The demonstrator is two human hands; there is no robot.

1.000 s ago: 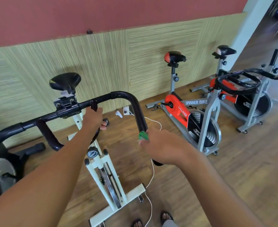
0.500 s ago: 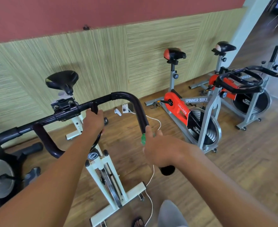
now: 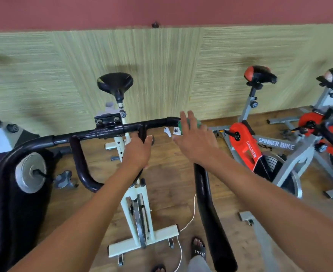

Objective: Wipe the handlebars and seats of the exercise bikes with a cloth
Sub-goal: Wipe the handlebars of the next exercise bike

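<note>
A black handlebar of the white exercise bike spans the middle of the view, and the bike's black seat stands beyond it by the wall. My left hand grips the short inner bar under the crossbar. My right hand lies over the handlebar's right bend, fingers stretched out, pressing a green cloth onto it. The cloth shows only between and beside the fingers. The long right grip runs down toward me.
A red and grey spinner bike with a red-black seat stands to the right, and another bike is past it. A dark bike is close on the left. A white cable trails over the wooden floor near my sandalled foot.
My right hand with the cloth has slid up the right grip from its lower part to the top bend, and its fingers have straightened. My left hand keeps its hold. The view turned left.
</note>
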